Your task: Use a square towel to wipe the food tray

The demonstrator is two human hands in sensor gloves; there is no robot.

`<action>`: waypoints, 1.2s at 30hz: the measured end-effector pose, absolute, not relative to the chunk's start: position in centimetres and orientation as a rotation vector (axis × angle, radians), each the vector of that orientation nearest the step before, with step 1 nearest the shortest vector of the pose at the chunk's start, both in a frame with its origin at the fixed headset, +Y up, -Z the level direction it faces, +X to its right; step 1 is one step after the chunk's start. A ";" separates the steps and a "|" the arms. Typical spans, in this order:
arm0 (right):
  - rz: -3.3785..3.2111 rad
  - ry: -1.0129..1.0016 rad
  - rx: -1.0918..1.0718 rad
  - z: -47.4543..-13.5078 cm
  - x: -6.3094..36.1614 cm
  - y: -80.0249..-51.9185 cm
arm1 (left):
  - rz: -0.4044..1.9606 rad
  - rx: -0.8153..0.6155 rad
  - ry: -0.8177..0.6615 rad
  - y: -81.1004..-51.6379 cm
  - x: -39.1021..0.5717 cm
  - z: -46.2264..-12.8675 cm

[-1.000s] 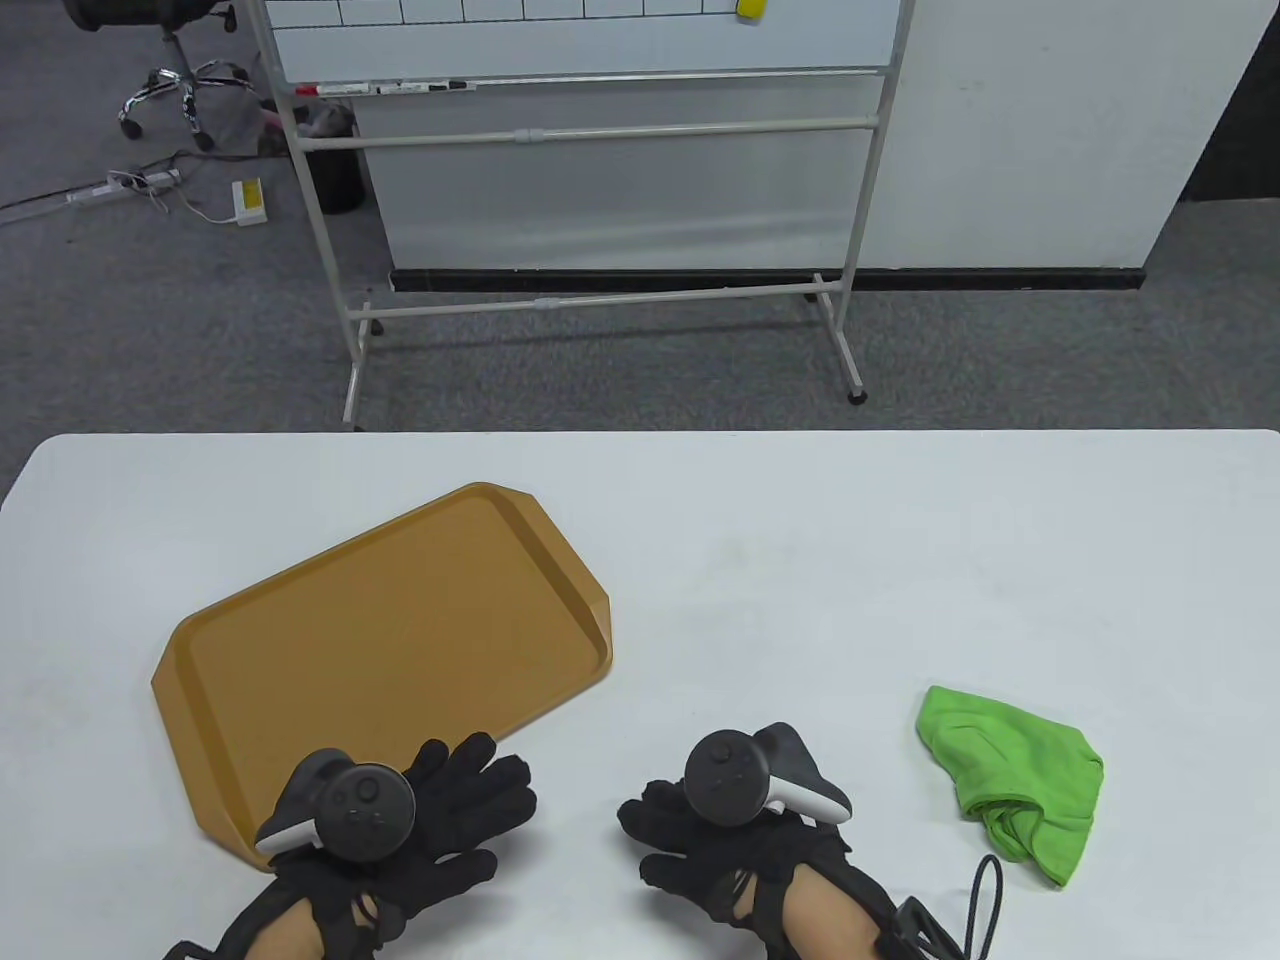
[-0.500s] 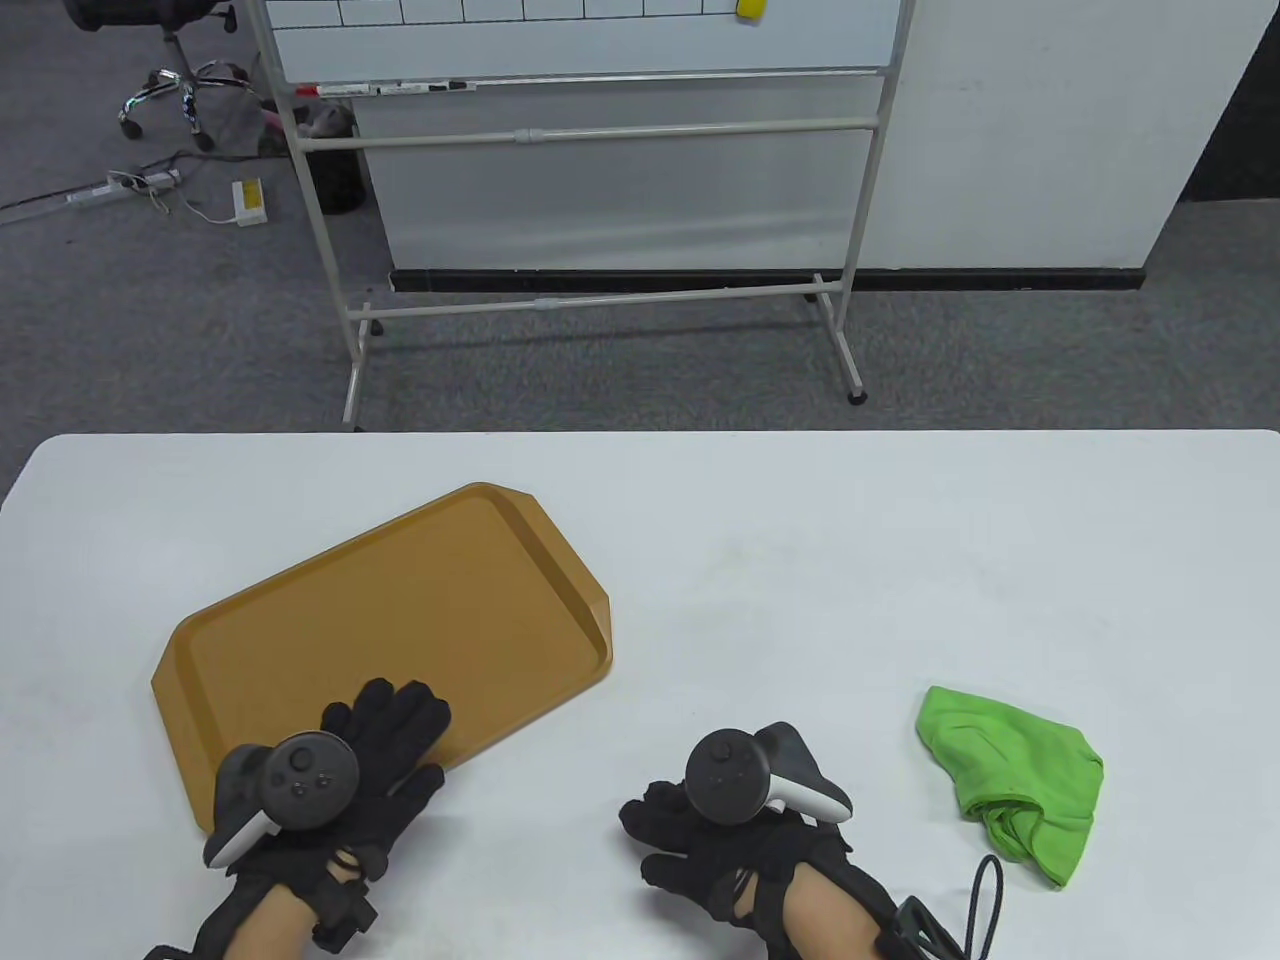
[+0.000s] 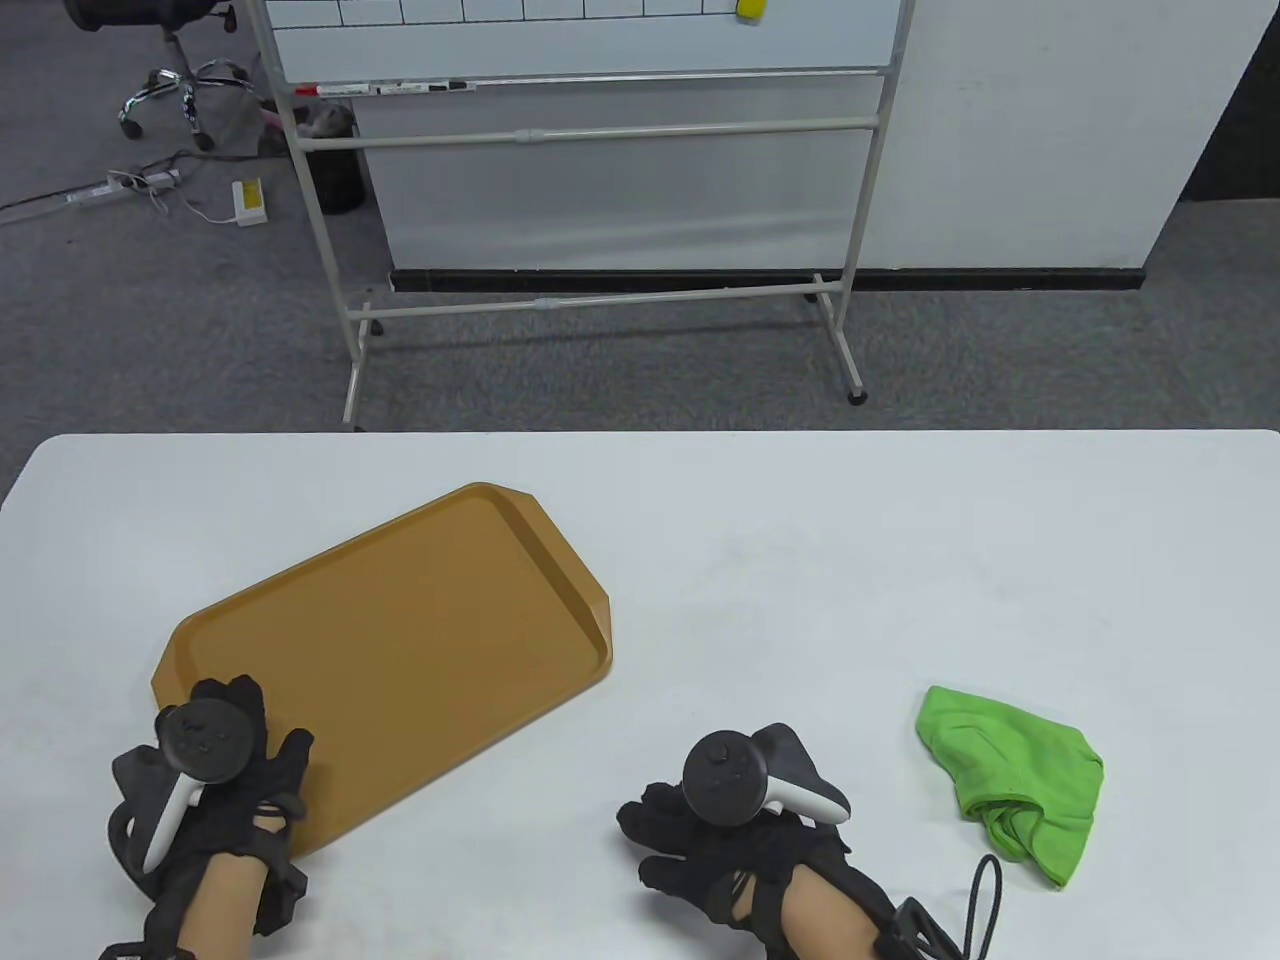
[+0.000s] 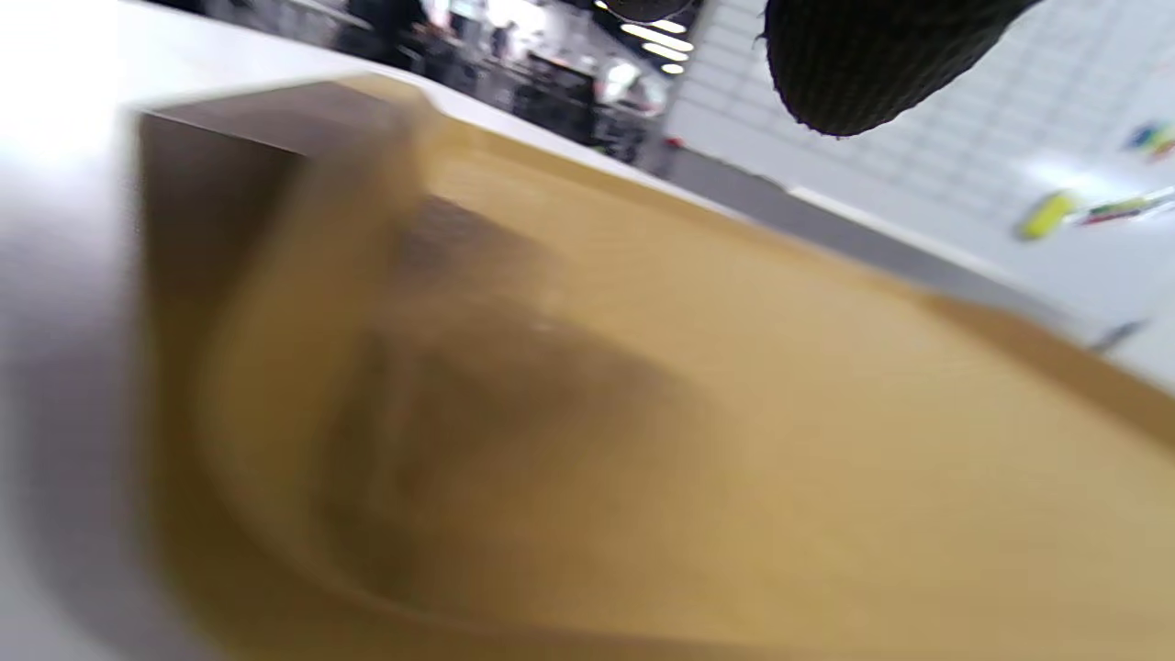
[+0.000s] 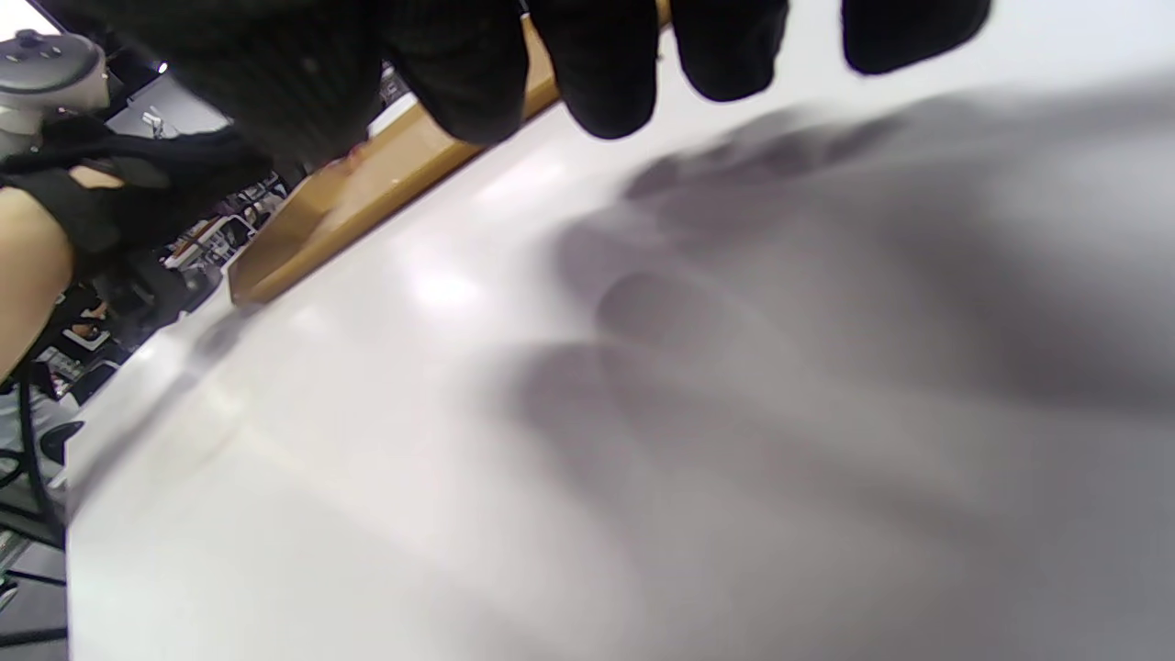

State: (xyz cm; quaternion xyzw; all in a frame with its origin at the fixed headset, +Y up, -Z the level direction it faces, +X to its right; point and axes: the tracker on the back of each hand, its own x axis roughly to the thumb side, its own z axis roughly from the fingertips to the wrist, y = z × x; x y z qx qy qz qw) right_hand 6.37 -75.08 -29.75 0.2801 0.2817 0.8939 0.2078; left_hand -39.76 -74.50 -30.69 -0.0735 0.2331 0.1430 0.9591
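Note:
The orange food tray (image 3: 400, 640) lies at an angle on the left half of the white table (image 3: 850, 560). The crumpled green square towel (image 3: 1010, 775) lies at the near right, untouched. My left hand (image 3: 250, 725) lies over the tray's near left corner with its fingers loosely spread. In the blurred left wrist view the tray (image 4: 734, 413) fills the frame and one fingertip (image 4: 863, 64) hangs above it. My right hand (image 3: 648, 835) is empty, low over the bare table between tray and towel. The right wrist view shows its fingers (image 5: 606, 64) spread above the table, with the tray's edge (image 5: 367, 193) behind.
A whiteboard stand (image 3: 600, 200) stands on the carpet beyond the table's far edge, with an office chair (image 3: 170, 70) at the far left. A black strap (image 3: 985, 900) trails from my right wrist close to the towel.
My left hand has slid left along the tray's near edge, from its near right side to its near left corner. My right hand, the tray and the towel have stayed put.

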 end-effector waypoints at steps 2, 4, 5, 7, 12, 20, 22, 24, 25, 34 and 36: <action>2.487 0.790 0.775 -29.8 6.4 -75.1 | 0.222 -0.216 0.533 -74.9 -40.4 -30.7; 2.486 0.795 0.776 -29.7 6.4 -75.1 | 0.207 -0.269 0.577 -75.6 -41.0 -30.7; 2.486 0.797 0.776 -29.7 6.4 -75.1 | 0.212 -0.286 0.585 -75.9 -41.2 -30.7; 2.486 0.798 0.778 -29.7 6.4 -75.1 | 0.229 -0.327 0.599 -76.5 -41.6 -30.9; 2.484 0.801 0.780 -29.7 6.3 -75.1 | 0.226 -0.365 0.628 -77.1 -42.0 -31.2; 2.481 0.812 0.765 -29.7 6.6 -75.2 | 0.298 -0.331 0.626 -76.8 -42.3 -31.4; 2.481 0.814 0.768 -29.7 6.6 -75.2 | 0.323 -0.335 0.615 -76.7 -42.2 -31.4; 2.484 0.815 0.763 -29.7 6.6 -75.2 | 0.340 -0.322 0.596 -76.4 -42.2 -31.3; 2.487 0.813 0.763 -29.7 6.6 -75.2 | 0.361 -0.293 0.582 -76.1 -42.2 -31.2; 2.470 0.801 0.850 -29.1 5.4 -74.9 | 0.411 -0.113 0.323 -73.6 -38.7 -31.4; 2.468 0.798 0.858 -29.0 5.3 -74.8 | 0.423 -0.095 0.256 -73.4 -37.5 -31.5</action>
